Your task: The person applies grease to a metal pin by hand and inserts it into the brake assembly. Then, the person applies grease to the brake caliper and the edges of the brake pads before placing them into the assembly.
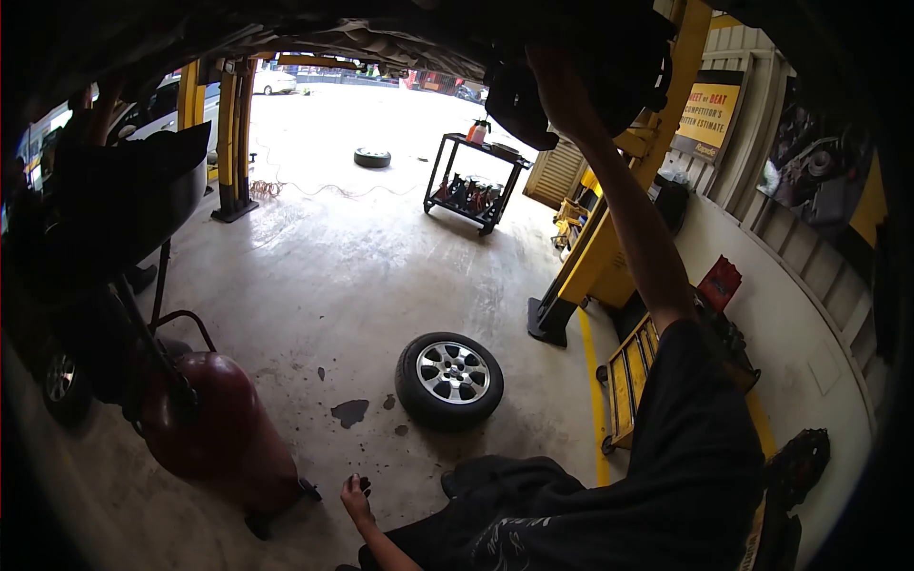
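Observation:
My right arm reaches up to the underside of a raised car point(400, 43). There my right hand point(552, 81) is at the dark wheel hub and brake area point(519, 100), its fingers lost in shadow. Low in the view, my left hand point(356, 500) hangs over the floor beside my dark clothing. Its fingers are curled, with a small dark patch between them; I cannot tell what they hold. A wheel with a silver alloy rim point(452, 373) lies flat on the floor between the two hands.
A dark red tank point(214, 419) stands at left. Yellow lift posts point(609, 228) rise on both sides. A black cart point(476, 181) carries bottles and jack stands. A yellow tool chest point(632, 381) is at right. Another tyre point(371, 158) and an orange hose point(271, 189) lie farther back.

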A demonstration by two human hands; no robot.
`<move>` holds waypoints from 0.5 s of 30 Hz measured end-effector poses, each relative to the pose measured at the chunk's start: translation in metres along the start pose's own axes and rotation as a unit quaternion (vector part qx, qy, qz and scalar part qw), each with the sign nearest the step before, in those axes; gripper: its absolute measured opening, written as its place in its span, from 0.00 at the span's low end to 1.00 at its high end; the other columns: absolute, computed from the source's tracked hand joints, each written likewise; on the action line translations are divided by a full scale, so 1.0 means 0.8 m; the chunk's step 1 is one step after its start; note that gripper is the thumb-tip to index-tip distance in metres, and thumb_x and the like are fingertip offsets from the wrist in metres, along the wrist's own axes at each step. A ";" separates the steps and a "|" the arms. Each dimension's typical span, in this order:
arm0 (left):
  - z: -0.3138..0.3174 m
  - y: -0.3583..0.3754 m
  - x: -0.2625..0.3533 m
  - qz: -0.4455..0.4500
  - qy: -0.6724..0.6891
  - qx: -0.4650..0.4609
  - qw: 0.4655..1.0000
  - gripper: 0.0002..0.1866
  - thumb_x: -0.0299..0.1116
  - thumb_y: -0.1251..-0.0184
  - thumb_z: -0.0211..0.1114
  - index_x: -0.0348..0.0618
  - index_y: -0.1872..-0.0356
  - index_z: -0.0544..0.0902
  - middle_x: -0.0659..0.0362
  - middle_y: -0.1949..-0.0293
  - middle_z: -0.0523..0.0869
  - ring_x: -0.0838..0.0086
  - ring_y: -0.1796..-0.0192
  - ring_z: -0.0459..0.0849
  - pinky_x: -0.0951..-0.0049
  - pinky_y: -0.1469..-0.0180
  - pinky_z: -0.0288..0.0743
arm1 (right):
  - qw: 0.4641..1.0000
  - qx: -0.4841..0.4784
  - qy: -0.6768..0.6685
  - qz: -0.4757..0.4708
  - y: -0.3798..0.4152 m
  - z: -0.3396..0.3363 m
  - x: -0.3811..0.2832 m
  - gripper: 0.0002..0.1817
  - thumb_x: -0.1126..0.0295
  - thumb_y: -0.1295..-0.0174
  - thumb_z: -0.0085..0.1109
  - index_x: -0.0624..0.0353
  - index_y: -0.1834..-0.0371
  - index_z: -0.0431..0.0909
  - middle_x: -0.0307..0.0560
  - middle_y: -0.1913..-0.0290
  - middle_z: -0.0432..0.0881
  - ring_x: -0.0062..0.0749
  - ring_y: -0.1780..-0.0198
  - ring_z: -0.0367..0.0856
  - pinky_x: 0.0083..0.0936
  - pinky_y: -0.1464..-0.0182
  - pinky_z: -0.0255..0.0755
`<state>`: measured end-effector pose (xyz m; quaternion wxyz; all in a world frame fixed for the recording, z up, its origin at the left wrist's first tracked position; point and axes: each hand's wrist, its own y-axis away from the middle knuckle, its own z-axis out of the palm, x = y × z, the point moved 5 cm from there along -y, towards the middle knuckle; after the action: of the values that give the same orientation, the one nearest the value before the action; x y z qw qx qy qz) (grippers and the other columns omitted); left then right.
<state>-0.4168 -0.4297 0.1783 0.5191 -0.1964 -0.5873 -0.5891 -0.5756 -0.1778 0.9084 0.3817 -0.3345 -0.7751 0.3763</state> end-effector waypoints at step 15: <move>-0.001 0.011 0.000 0.004 -0.029 0.015 0.999 0.16 0.38 0.34 0.52 0.33 0.56 0.77 0.55 0.64 0.83 0.70 0.63 0.81 0.70 0.60 0.72 | 0.963 0.133 0.183 -0.143 0.014 0.001 -0.068 0.14 0.65 0.34 0.43 0.59 0.51 0.72 0.55 0.50 0.74 0.48 0.51 0.73 0.38 0.47 0.66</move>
<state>-0.4093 -0.4287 0.1822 0.5070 -0.2084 -0.6103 -0.5719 -0.5469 -0.2168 0.8804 0.6080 -0.2296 -0.6748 0.3497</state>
